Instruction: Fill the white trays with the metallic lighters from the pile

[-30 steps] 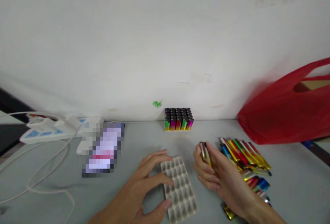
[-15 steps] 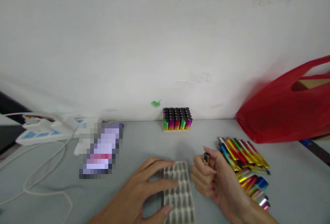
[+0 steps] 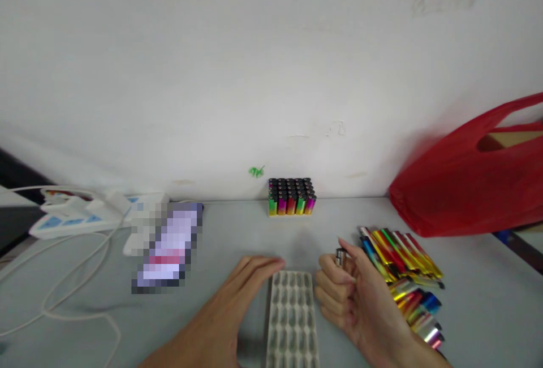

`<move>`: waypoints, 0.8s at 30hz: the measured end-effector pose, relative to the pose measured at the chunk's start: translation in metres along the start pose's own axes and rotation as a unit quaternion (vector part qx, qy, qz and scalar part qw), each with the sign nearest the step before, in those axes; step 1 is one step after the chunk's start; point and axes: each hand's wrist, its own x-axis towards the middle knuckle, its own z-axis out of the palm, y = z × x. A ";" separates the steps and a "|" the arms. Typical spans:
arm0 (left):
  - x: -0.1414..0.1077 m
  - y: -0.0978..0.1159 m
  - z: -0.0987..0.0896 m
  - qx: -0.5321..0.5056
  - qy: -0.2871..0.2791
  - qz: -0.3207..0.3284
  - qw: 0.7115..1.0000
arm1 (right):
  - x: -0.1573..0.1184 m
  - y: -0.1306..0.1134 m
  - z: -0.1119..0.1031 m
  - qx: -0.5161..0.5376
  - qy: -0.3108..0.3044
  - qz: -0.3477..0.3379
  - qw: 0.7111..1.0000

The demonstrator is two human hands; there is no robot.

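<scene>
A pale tray [image 3: 292,317] with rows of small slots lies on the grey table, its slots bare where they show. My left hand [image 3: 229,306] is open at the tray's left side, fingertips by its far left corner. Right of the tray, my right hand [image 3: 356,294] is closed round a lighter [image 3: 340,256], whose metal top sticks out between thumb and index finger. Behind stands a block of lighters [image 3: 292,204] with black tops in tight rows by the wall. Several loose lighters [image 3: 401,252] lie in rows to the right, partly behind my right hand.
A phone [image 3: 169,246], blurred out, lies at the left beside a white power strip [image 3: 80,218] with plugs and a looping white cable [image 3: 76,316]. A red bag [image 3: 466,187] stands at the back right against the wall.
My left hand's fingers have moved left off the tray's top to its side, and the tray has shifted slightly. My right hand has barely moved.
</scene>
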 end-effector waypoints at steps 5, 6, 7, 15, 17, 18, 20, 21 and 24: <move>-0.001 0.001 0.001 0.009 0.004 0.034 0.999 | 0.000 0.002 -0.002 0.006 -0.008 0.003 1.000; -0.001 0.002 0.001 0.010 0.004 0.040 0.999 | 0.000 0.002 -0.003 0.006 -0.008 0.000 1.000; 0.000 0.003 0.001 0.010 0.003 0.043 0.999 | 0.000 0.002 -0.004 0.007 -0.007 -0.004 1.000; 0.000 -0.002 0.003 0.014 -0.010 0.024 1.000 | 0.001 0.003 -0.012 0.002 0.016 -0.029 0.999; 0.000 -0.002 0.002 0.011 -0.011 0.027 0.999 | 0.003 0.001 -0.012 0.004 0.014 -0.026 1.000; 0.000 -0.001 0.001 0.011 -0.013 0.027 0.999 | 0.003 0.000 -0.012 0.004 0.013 -0.023 1.000; 0.000 -0.001 0.001 0.010 -0.017 0.024 1.000 | 0.004 -0.001 -0.011 0.003 0.010 -0.013 1.000; 0.000 -0.001 0.001 0.010 -0.020 0.023 0.999 | 0.003 -0.001 -0.010 0.003 0.009 -0.010 1.000; -0.002 -0.004 0.003 0.014 -0.026 0.019 0.999 | 0.001 0.001 -0.008 0.001 0.014 -0.016 1.000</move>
